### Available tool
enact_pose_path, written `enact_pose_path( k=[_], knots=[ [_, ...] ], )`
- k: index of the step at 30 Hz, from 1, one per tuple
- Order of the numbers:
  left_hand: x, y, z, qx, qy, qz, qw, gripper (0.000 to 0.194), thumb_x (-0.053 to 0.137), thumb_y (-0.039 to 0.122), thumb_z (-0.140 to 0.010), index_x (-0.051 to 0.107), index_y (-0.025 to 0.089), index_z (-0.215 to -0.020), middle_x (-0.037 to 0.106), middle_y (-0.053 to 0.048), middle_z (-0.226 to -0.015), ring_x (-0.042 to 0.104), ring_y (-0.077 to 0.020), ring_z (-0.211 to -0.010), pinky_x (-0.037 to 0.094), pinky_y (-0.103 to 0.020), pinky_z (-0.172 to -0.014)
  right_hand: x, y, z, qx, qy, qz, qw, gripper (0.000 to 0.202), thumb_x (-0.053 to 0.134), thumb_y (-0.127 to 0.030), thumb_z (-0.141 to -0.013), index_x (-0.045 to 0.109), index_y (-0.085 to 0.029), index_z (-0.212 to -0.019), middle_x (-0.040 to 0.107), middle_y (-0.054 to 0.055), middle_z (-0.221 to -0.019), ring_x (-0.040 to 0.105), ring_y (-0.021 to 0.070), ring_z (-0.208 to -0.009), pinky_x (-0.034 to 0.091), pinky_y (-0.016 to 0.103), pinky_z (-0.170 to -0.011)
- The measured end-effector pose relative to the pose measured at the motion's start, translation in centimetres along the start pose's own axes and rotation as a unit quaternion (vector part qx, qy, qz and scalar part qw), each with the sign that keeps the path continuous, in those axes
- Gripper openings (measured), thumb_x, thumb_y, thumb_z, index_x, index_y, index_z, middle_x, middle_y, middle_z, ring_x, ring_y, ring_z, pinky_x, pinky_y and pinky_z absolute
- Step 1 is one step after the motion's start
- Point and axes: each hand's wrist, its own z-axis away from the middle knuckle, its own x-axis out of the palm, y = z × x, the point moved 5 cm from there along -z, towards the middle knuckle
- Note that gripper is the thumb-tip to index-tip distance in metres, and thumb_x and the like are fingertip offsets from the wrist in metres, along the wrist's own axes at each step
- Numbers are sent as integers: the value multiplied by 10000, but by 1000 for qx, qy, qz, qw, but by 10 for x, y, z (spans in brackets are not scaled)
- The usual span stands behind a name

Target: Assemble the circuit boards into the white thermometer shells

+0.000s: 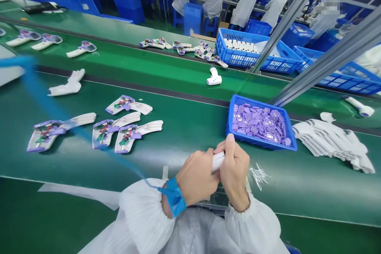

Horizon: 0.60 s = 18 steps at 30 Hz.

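Observation:
Both of my hands are closed around a white thermometer gun at the near edge of the green work surface. My left hand, with a blue wrist strap, wraps it from the left. On its other side my right hand grips it, thumb on top. Most of the thermometer gun is hidden by my fingers. Just beyond my right hand stands a blue tray full of purple oval parts. Thin white sticks lie right of that hand.
Several opened thermometer halves with wiring lie at left, near an empty white shell. White shells are stacked at right. A conveyor belt carries a finished-looking unit. Metal posts rise at right; co-workers are beyond.

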Motion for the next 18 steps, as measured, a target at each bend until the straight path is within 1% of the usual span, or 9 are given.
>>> enact_pose_path(
  k=[2, 3, 6, 8, 9, 11, 14, 16, 18],
  knots=[
    [5, 8, -7, 11, -23, -60, 998, 222, 529, 213, -771, 587, 139, -973, 707, -113, -824, 675, -285, -721, 442, -334, -601, 0, -3, -2, -37, 28, 65, 997, 564, 421, -448, -1000, 582, -186, -527, 576, 6, -540, 521, 116, -511, 380, 274, -585],
    [6, 11, -10, 17, -24, -92, 995, 265, 526, 206, -756, 591, 117, -997, 708, -136, -824, 683, -315, -737, 462, -362, -620, -1, -4, -3, -47, 41, 80, 995, 577, 425, -447, -998, 579, -187, -507, 556, 3, -507, 504, 113, -486, 374, 276, -577],
    [6, 19, -13, 28, -14, -158, 987, 303, 515, 225, -762, 591, 90, -1022, 710, -168, -818, 689, -374, -747, 492, -430, -641, -10, -1, -7, -22, 68, 43, 997, 610, 427, -480, -989, 549, -189, -467, 519, -3, -463, 468, 108, -449, 361, 273, -542],
    [8, 20, -11, 42, -17, -152, 987, 289, 501, 262, -800, 589, 110, -1030, 716, -157, -830, 693, -370, -752, 499, -431, -639, -14, 1, -8, 3, 67, 11, 998, 596, 428, -495, -986, 519, -190, -481, 504, -11, -479, 454, 105, -462, 350, 265, -528],
    [9, 18, -10, 50, -22, -138, 989, 284, 496, 279, -816, 587, 122, -1035, 719, -147, -843, 696, -358, -757, 501, -419, -640, -14, 0, -9, 1, 57, 16, 998, 583, 434, -496, -984, 498, -191, -491, 492, -16, -486, 444, 103, -471, 340, 262, -526],
    [11, 13, -8, 56, -27, -113, 992, 273, 496, 281, -822, 585, 136, -1036, 721, -128, -855, 700, -329, -765, 501, -389, -646, -9, -4, -11, -31, 29, 69, 997, 562, 443, -481, -982, 451, -192, -500, 460, -24, -493, 415, 98, -483, 306, 264, -531],
    [10, 4, -10, 26, -10, -115, 993, 266, 492, 218, -793, 584, 112, -1019, 719, -135, -867, 700, -310, -772, 487, -362, -645, 7, -7, -12, -69, 3, 166, 984, 587, 411, -462, -989, 395, -191, -469, 415, -24, -461, 352, 92, -461, 244, 282, -533],
    [7, 2, -12, 20, -5, -129, 991, 276, 492, 231, -804, 589, 97, -1025, 720, -147, -885, 700, -318, -778, 475, -362, -646, 13, -9, -11, -73, 8, 188, 979, 593, 395, -457, -992, 394, -191, -462, 415, -23, -452, 333, 91, -452, 229, 285, -533],
    [2, 2, -11, 43, -21, -127, 991, 292, 507, 308, -844, 597, 117, -1047, 727, -125, -885, 700, -314, -771, 460, -351, -644, 12, -13, -12, -85, -8, 180, 980, 576, 412, -456, -987, 422, -188, -478, 449, -23, -470, 362, 92, -462, 250, 275, -538]
  ],
)
